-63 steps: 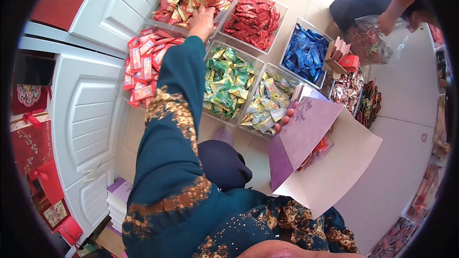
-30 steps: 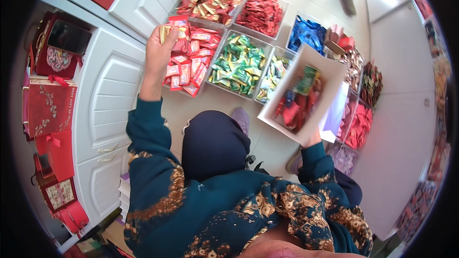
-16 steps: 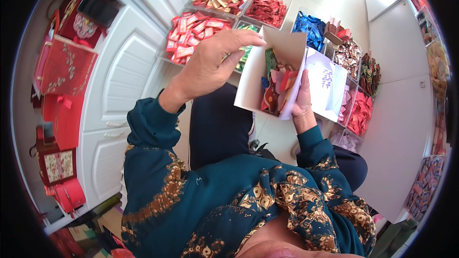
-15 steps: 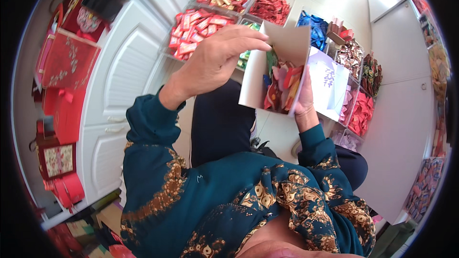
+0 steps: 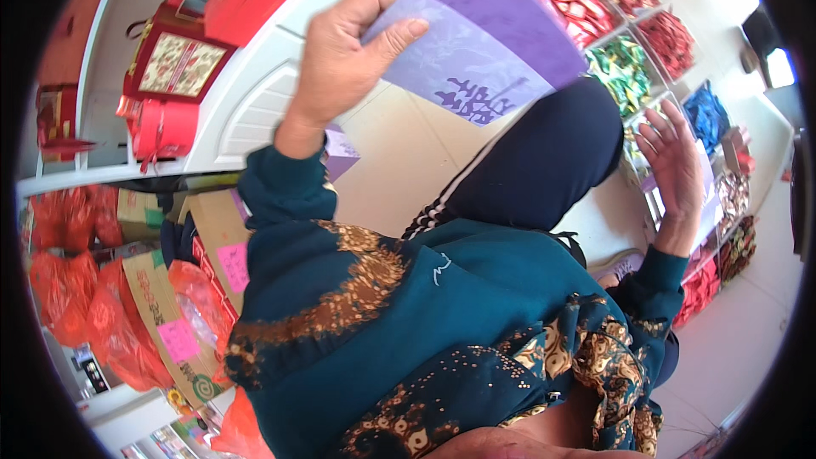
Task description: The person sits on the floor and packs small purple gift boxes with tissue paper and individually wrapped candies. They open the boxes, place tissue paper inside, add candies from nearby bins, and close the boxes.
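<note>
A purple gift box with a floral pattern and darker purple lettering is pinched by its edge in my left hand. The box hangs tilted above the floor, in front of my bent knee, and its contents cannot be seen. My right hand is raised with fingers spread and nothing in it. Just behind that hand is a pale lilac box, partly hidden. Another purple box stands beyond my left sleeve, low beside the cabinet.
Clear trays of wrapped sweets, including red and white ones, green ones and blue ones, line the right. Red gift boxes fill a shelf at left. Cardboard cartons and red plastic bags stand lower left.
The view has swung left. My left hand now holds a box out to the left; my right hand, which held an open box of sweets, is empty and spread.
</note>
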The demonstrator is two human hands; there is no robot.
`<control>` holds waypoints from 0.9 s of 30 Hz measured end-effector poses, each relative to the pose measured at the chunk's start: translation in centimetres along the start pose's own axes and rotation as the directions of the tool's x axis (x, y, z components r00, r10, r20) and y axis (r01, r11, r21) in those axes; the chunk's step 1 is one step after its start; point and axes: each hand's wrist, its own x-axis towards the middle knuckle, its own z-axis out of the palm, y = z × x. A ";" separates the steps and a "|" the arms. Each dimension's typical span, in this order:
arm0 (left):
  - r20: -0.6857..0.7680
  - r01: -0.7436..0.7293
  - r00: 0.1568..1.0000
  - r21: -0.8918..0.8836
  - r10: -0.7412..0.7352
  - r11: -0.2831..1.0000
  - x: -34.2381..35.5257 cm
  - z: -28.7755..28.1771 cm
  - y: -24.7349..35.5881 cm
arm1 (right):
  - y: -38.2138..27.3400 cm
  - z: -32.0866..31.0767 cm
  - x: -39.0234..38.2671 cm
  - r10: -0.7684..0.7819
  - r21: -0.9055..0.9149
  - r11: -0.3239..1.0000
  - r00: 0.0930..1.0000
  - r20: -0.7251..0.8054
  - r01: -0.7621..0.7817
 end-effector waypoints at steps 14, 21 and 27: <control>-0.647 0.894 0.434 0.395 -0.627 0.212 -23.6 -7.8 -34.8 | 3.0 -5.0 -8.0 -0.039 0.005 0.999 0.907 -0.419 0.046; -0.387 0.704 0.515 0.700 -0.765 0.120 -28.1 -7.1 -43.5 | 0.3 -3.7 -19.3 -0.302 -0.131 0.953 0.841 -0.450 0.272; -0.357 0.567 0.607 0.820 -0.710 0.073 -20.6 -2.2 -43.5 | -0.1 -5.7 -36.7 -0.657 -0.236 0.630 0.346 -0.670 0.740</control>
